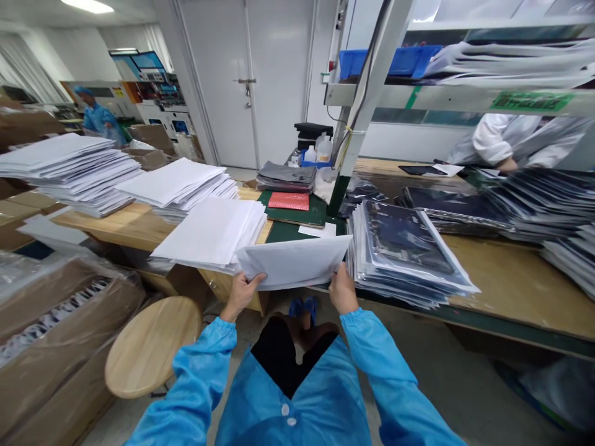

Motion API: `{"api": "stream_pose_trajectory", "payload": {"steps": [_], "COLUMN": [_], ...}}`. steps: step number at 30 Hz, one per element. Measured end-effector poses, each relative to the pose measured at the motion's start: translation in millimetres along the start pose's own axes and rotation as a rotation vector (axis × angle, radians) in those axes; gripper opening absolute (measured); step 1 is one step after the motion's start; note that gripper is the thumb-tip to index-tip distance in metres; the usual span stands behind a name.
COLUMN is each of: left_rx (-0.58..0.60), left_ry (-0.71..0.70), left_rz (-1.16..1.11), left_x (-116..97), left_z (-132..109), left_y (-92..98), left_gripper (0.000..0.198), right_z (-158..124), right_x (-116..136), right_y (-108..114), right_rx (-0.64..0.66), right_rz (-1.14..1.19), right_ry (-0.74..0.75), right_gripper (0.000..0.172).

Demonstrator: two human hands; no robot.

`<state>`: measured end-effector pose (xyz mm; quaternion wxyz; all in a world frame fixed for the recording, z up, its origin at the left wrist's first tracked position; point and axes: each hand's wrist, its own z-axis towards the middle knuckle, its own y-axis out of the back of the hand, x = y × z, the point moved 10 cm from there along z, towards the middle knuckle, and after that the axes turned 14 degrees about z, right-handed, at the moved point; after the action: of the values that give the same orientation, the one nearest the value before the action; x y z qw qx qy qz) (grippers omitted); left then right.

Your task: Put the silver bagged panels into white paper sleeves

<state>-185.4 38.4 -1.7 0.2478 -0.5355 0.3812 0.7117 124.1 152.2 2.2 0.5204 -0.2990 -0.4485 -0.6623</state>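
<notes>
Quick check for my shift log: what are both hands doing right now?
Left hand: holding a white sheet.
Right hand: holding the same sheet.

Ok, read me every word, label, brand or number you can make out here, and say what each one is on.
Nothing can be read with certainty.
Green label on the white shelf rail: printed characters, too blurred to read.
Coloured panels at the far wall: too small to read.
White bottles on the far bench: too small to read.
</notes>
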Motion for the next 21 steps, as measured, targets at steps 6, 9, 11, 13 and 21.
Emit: {"api": "stream_pose_trajectory", "payload": {"steps": [6,9,11,13,21], "left_rx": [-0.043,0.019,0.084,0.134,0.477], "left_ry": [-0.001,0.143,0.268,0.38,0.537], "left_rz": [-0.071,-0.328,-0.471,-0.529,-0.495], "left_x": [-22,-21,-13,-2,2], "left_z": [-4,-11,-26,-47,-118], "left_y": [8.6,-5.8,-26.1,-45.9,-85.7], "left_gripper": [0.035,0.051,0.057,0.057,0.044], "right_z": [-4,-24,-45,-65,-81], "right_x": [15,15,19,21,15], "right_y": [12,6,-16,-36,-37], "right_rx": [-0.043,-0.056,0.024,0.101,0.059], "right_rz": [0.289,0.825,1.088,1.168,1.009], "right_ry": [-0.062,-0.271,-0.431,-0.545,-0.529], "right_gripper": [0.03,0.043,0.045,0.044,0.041]}}
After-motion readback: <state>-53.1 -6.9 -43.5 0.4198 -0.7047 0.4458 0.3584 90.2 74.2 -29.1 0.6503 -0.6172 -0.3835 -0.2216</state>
